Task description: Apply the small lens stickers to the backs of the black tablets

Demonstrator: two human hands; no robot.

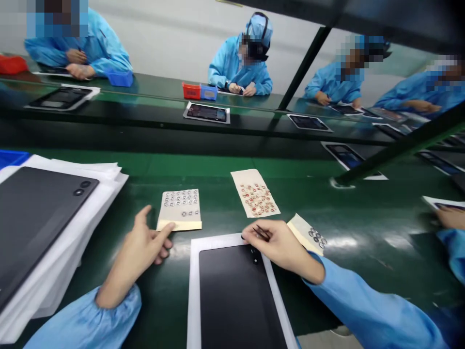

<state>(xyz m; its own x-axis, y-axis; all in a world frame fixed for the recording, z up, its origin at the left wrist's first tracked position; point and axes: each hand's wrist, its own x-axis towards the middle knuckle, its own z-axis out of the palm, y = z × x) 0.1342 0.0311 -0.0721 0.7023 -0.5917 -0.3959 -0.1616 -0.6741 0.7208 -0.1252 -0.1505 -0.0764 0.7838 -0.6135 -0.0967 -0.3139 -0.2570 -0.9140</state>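
Observation:
A dark tablet back lies on a white sheet in front of me on the green bench. My right hand is closed in a pinch on thin tweezers, their tip at the tablet's top right corner by the camera holes. My left hand rests to the left, thumb and forefinger touching the near edge of a sticker sheet with small grey rings. A second sheet with red-ringed stickers lies further back. A third ring sheet sits partly under my right hand.
A stack of white sheets with another dark tablet on top fills the left. A blue bin corner shows at far left. Across a conveyor, several people in blue coats work at tablets. Another person's hand is at the right edge.

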